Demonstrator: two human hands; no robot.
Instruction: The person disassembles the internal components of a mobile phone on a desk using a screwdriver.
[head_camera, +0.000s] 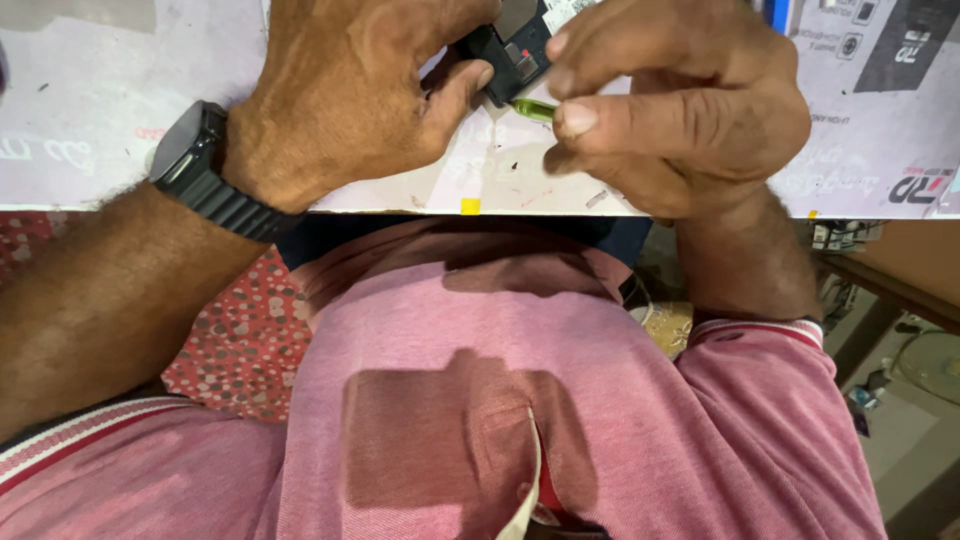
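My left hand (350, 95), with a black watch (205, 170) on its wrist, grips a small black device (515, 50) against the white worktop (90, 110). The thumb presses its near edge. My right hand (680, 105) pinches a thin green tool (532, 109) between thumb and fingers. The tool's tip touches the lower edge of the black device. Most of the device is hidden under my fingers.
The worktop's near edge runs across just above my pink shirt (560, 400). Printed sheets and labels (880, 60) lie at the top right. A red dotted cloth (240, 340) shows at the left, and a wooden frame with clutter (900, 330) at the lower right.
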